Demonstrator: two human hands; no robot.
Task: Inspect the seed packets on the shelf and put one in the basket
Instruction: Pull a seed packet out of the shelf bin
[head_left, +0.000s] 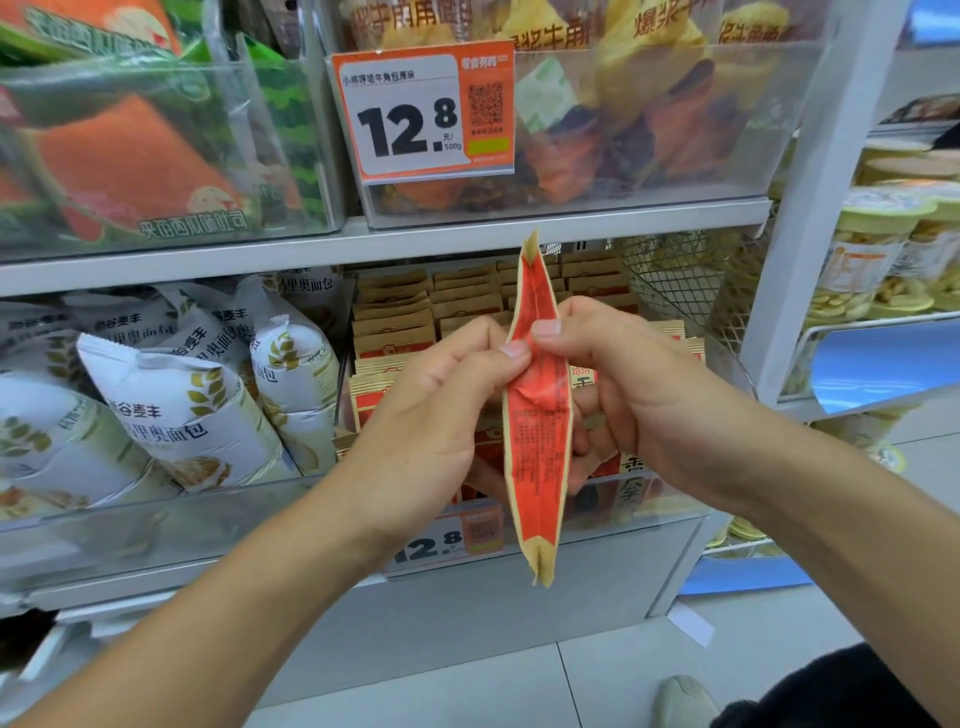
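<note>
A red and tan seed packet (537, 441) stands upright and edge-on in front of the shelf, held between both hands. My left hand (436, 410) pinches its left side with the thumb near the upper part. My right hand (623, 395) pinches its right side, thumb on the red face, fingers curled behind. More packets of the same kind (405, 332) stand in rows in the clear shelf bin behind my hands. No basket shows in this view.
White bread bags (197, 410) fill the bin to the left. Above are clear bins of snacks with an orange price tag (423, 111). A wire mesh rack (691, 280) and jars (872, 249) stand at the right. A shoe (685, 699) rests on the tiled floor.
</note>
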